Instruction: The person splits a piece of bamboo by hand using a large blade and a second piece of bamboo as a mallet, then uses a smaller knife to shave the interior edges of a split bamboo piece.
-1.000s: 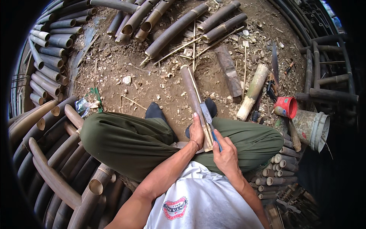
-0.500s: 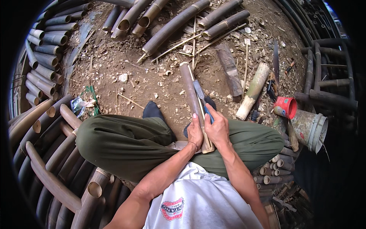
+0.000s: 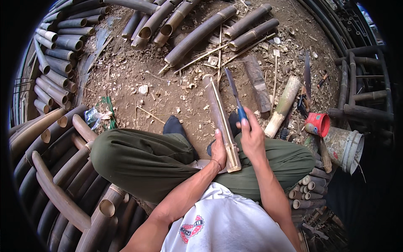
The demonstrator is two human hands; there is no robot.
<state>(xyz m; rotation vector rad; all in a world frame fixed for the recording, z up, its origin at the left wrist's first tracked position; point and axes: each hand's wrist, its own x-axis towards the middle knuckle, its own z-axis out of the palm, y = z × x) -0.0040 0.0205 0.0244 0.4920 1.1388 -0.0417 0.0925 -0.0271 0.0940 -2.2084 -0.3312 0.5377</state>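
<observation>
A dark bamboo pole piece (image 3: 215, 101) stands out from my lap, its lower end between my legs. Along it runs a pale cut strip, and its near end is bare and light. My left hand (image 3: 218, 149) wraps the lower left side of the bamboo, thumb pointing up along it. In my right hand (image 3: 253, 136) is a chisel (image 3: 234, 90) with a blue handle and a long dark blade. The fist is closed around the handle, and the blade points away from me, just right of the bamboo and apart from it.
Cut bamboo tubes (image 3: 201, 35) lie ahead among pale chips; more are stacked at left. Right of my feet are a wooden block (image 3: 258, 86), a pale green bamboo log (image 3: 283, 107), a saw (image 3: 307, 77), a red container (image 3: 317, 124) and a dirty bucket (image 3: 344, 149). A bamboo frame (image 3: 58, 193) is at lower left.
My right hand has lifted the chisel off the bamboo, up and to the right. My left hand still grips the bamboo. The whole view has shifted slightly.
</observation>
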